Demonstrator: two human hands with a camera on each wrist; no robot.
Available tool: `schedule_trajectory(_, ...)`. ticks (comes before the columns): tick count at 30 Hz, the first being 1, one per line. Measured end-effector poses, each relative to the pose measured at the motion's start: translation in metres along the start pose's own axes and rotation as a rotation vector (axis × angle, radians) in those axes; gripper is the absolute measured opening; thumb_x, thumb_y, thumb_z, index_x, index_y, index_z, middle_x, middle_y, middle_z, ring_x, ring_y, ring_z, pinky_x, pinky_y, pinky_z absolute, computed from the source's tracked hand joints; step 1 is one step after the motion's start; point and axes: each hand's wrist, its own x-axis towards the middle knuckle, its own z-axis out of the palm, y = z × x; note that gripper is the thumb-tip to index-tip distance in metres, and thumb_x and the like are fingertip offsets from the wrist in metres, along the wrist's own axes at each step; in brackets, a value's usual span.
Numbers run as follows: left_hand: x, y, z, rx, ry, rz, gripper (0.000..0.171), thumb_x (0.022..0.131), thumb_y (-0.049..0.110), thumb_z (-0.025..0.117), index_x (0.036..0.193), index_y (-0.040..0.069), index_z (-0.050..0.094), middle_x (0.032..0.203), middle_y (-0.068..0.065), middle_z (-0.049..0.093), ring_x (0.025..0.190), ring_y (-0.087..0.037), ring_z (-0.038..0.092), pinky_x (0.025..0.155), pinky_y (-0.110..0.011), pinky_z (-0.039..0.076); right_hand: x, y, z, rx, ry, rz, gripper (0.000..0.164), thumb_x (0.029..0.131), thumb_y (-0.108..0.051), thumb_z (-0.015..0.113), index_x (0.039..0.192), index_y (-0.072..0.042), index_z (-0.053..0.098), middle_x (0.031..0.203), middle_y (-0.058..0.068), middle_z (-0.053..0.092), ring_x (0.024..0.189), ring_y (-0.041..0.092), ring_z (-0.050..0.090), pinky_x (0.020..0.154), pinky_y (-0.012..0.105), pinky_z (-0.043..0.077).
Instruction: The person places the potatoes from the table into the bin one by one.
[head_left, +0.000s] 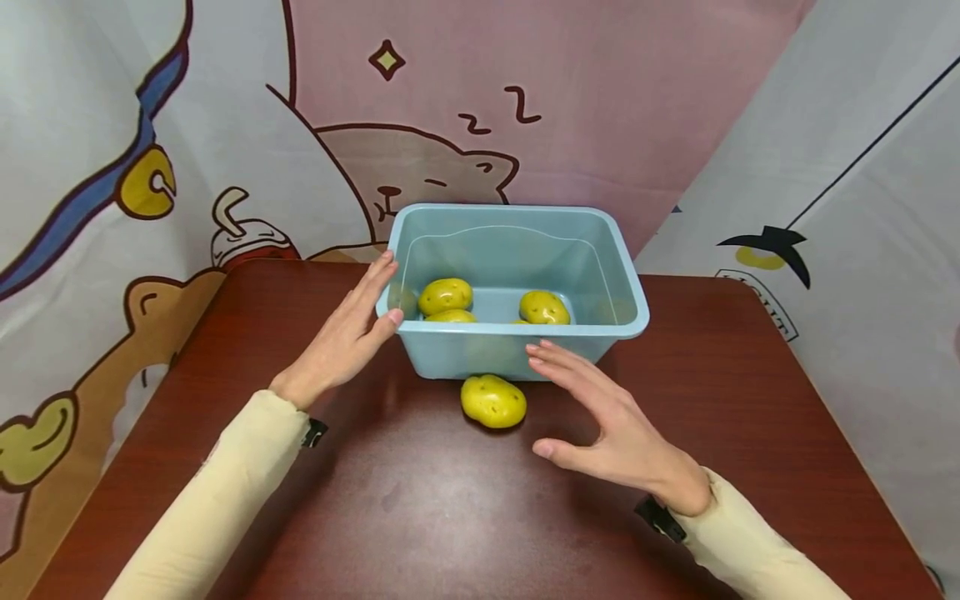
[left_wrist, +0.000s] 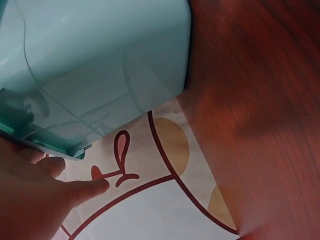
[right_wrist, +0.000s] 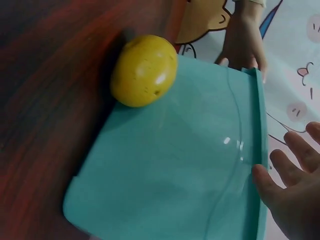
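Note:
A light blue plastic bin (head_left: pixel 517 218) stands upright on the table, with several yellow potatoes inside, among them one at the left (head_left: pixel 446 297) and one at the right (head_left: pixel 544 307). Its front wall partly hides others. Another potato (head_left: pixel 492 402) lies on the table just in front of the bin and also appears in the right wrist view. My left hand (head_left: pixel 341 342) rests at the bin's left rim, fingers extended, thumb by the front corner. Holding nothing, my right hand (head_left: pixel 615 421) hovers right of the loose potato, fingers spread near the bin's front wall.
The dark red-brown wooden table (head_left: pixel 450 517) extends around the bin. Behind it hangs a cloth (head_left: pixel 600 100) with cartoon bears, reaching down along both sides of the table. A dark strap (head_left: pixel 660 518) sits at the right wrist.

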Motion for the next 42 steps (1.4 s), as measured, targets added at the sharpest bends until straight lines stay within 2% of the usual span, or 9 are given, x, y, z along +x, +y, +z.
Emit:
schedule_trajectory(5,0.0,0.0,0.001,-0.003,-0.003,-0.004,0.07,0.109,0.048,0.043,0.167,0.016,0.019,0.174,0.005,0.007,0.159,-0.023,0.012,0.12,-0.067,0.017,0.0,0.005,0.008,-0.025,-0.109,0.104,0.085,0.085,-0.038,0.086,0.157,-0.022,0.045,0.163,-0.002,0.041,0.152,0.022,0.034,0.121,0.033,0.029)
schedule_trajectory(12,-0.001,0.0,0.003,-0.002,-0.005,-0.006,0.071,0.109,0.049,0.043,0.167,0.016,0.019,0.174,0.005,0.007,0.159,-0.023,0.012,0.121,-0.067,0.017,0.003,0.016,0.021,-0.046,-0.208,0.211,0.086,0.086,-0.053,0.082,0.159,-0.029,0.042,0.162,-0.01,0.039,0.149,0.015,0.037,0.117,0.045,0.036)
schedule_trajectory(21,-0.001,0.0,0.001,-0.019,0.006,0.0,0.071,0.11,0.047,0.044,0.167,0.016,0.018,0.174,0.005,0.006,0.158,-0.025,0.015,0.123,-0.058,0.021,0.012,0.032,0.038,-0.048,-0.283,0.231,0.087,0.086,-0.06,0.078,0.158,-0.024,0.043,0.16,-0.013,0.04,0.148,0.011,0.037,0.118,0.043,0.036)
schedule_trajectory(27,0.001,0.0,0.001,-0.023,0.007,0.004,0.071,0.11,0.046,0.044,0.167,0.015,0.018,0.174,0.006,0.006,0.158,-0.023,0.015,0.123,-0.056,0.023,0.017,0.04,0.044,-0.065,-0.311,0.257,0.088,0.085,-0.057,0.081,0.158,-0.023,0.045,0.159,-0.008,0.044,0.145,0.014,0.042,0.118,0.043,0.036)
schedule_trajectory(33,0.001,0.0,0.001,-0.021,0.002,-0.006,0.071,0.109,0.046,0.044,0.167,0.016,0.017,0.174,0.007,0.005,0.158,-0.023,0.016,0.122,-0.058,0.024,0.019,0.045,0.049,-0.061,-0.36,0.305,0.086,0.086,-0.056,0.08,0.158,-0.024,0.045,0.158,-0.01,0.044,0.145,0.012,0.041,0.119,0.041,0.036)
schedule_trajectory(42,0.001,0.002,-0.001,-0.019,-0.004,-0.013,0.073,0.109,0.05,0.043,0.167,0.014,0.018,0.174,0.01,0.005,0.158,-0.019,0.016,0.122,-0.056,0.025,0.02,0.048,0.052,-0.073,-0.379,0.304,0.086,0.086,-0.049,0.083,0.158,-0.019,0.045,0.158,-0.005,0.046,0.144,0.015,0.043,0.118,0.042,0.037)
